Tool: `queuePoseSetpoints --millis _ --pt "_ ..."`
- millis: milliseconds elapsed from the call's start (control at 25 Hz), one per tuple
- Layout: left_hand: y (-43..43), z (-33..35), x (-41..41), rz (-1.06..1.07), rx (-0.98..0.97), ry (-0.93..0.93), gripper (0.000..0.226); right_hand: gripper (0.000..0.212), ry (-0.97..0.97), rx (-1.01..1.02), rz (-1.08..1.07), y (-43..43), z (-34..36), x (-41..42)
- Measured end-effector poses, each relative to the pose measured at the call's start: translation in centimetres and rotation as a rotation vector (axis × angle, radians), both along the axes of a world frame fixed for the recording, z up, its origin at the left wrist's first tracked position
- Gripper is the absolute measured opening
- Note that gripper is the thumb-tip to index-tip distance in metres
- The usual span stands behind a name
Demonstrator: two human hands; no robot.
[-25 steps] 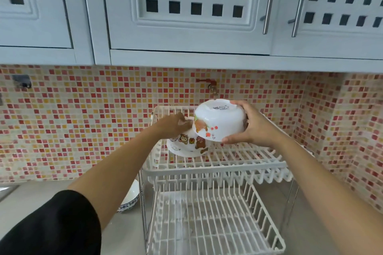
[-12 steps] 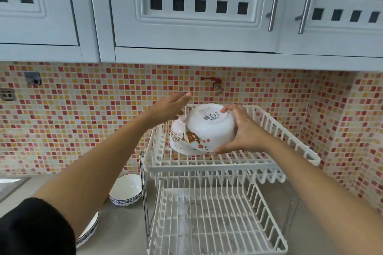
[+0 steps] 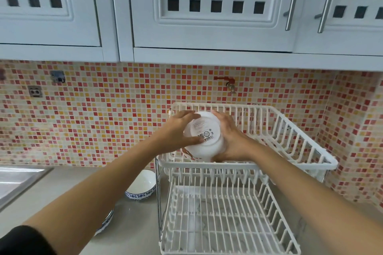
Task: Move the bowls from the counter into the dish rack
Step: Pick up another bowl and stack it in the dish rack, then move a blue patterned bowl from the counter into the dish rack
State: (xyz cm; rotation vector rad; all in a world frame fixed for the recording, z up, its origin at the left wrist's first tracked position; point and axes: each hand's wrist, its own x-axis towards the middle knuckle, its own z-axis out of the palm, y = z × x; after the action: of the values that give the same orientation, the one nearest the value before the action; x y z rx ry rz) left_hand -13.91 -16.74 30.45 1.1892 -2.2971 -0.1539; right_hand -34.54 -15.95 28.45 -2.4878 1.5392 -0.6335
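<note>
A white bowl [image 3: 204, 136] with a barcode label on its base stands on edge in the left part of the top tier of the white two-tier dish rack [image 3: 294, 141], base facing me. My left hand [image 3: 178, 130] grips its left side and my right hand [image 3: 230, 136] grips its right side. A sliver of a second, cartoon-printed bowl [image 3: 185, 151] shows behind it, mostly hidden. On the counter left of the rack sits a white bowl with a blue patterned rim [image 3: 142, 185]. Another blue-rimmed dish [image 3: 105, 220] peeks out under my left forearm.
The rack's lower tier [image 3: 217, 219] holds nothing. A steel sink [image 3: 18, 180] lies at the far left. White cabinets [image 3: 207, 6] hang low above the rack. A tap valve [image 3: 230, 86] and mosaic tiled wall stand behind; the wall corner is at the right.
My right hand has carried the white bowl left and down into the top tier, turning its base toward me. My left hand has come onto the bowl. The printed bowl is now almost hidden.
</note>
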Motion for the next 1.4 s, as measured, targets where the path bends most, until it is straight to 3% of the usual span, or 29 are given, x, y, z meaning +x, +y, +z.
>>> queuePoseSetpoints --millis 480,640,800,1000,1160,1400 --pt "1.3 1.4 1.4 0.015 0.044 -0.058 0.075 0.129 -0.053 0.209 -0.108 1.5 2.3 -0.2" --pt "2.8 2.8 5.6 0.104 0.004 0.042 0.069 0.097 -0.312 -0.055 -0.087 3.8 5.0 4.6" --pt "5.3 2.4 11.3 0.229 0.009 0.079 0.063 0.071 -0.374 -0.184 0.058 5.2 5.1 13.2" --pt "8.0 -1.9 20.3 0.395 0.109 0.048 0.062 0.059 -0.493 0.020 0.167 6.1 0.1 24.3" --pt "8.9 -7.6 25.3 0.483 0.290 -0.059 0.065 0.050 -0.427 0.242 0.074 5.4 -6.2 29.4" --pt "6.5 -17.5 30.9 0.635 0.581 -0.013 0.065 0.056 -0.320 0.475 -0.062 1.2 -15.0 33.7"
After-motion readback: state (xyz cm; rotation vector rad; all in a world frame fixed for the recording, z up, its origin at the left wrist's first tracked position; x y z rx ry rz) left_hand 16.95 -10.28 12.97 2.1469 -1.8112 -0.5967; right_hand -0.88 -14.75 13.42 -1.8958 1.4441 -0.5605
